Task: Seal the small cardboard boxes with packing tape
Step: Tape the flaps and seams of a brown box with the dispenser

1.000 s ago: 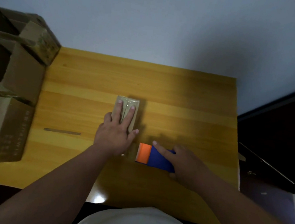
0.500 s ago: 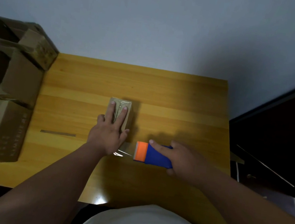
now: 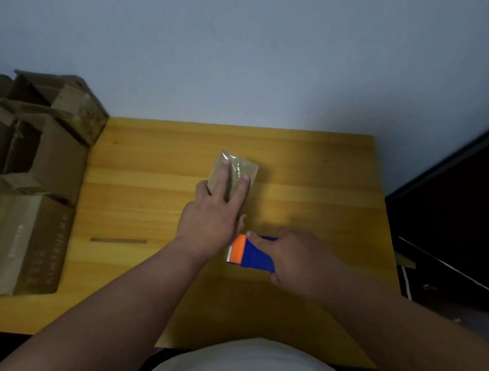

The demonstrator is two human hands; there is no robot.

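The right hand (image 3: 301, 261) is gripping a blue tape dispenser (image 3: 254, 256), fingers curled round its body and the index finger lying along the top; the dispenser's long axis is running across the bench (image 3: 152, 174), its orange toothed end (image 3: 237, 247) pointing toward the left hand. The left hand (image 3: 210, 224) is sitting just beside that orange end, flat and relaxed, its straight fingers (image 3: 222, 179) pressing down on the small cardboard box (image 3: 237, 169). The box is lying under and just beyond those fingers, its long axis running away from the person and tilting slightly, its far end pointing toward the wall (image 3: 254, 47). Glossy tape (image 3: 237, 166) is showing along the top. Well to the outside of the left hand, a thin grey strip (image 3: 118, 240) is lying flat on the bench, and farther out a heap of larger cardboard boxes (image 3: 25, 177) is crowding the bench's edge.
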